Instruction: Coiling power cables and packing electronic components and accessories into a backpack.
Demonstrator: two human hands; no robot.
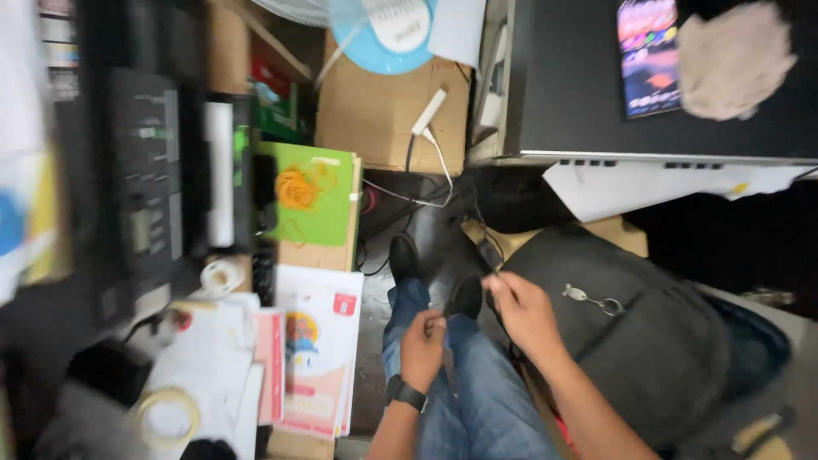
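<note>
My left hand, with a dark watch on its wrist, rests curled over my lap in blue jeans; what it pinches is too small to tell, possibly a thin strap. My right hand grips the edge of a black backpack that leans against my right leg, fingers closed near its top. A small metal zip pull lies on the bag just right of that hand. My black shoes rest on the dark floor.
A pile of books and papers with tape rolls lies at left. A green folder with orange rubber bands sits behind. Cardboard box, white power strip, cables and a dark desk stand ahead.
</note>
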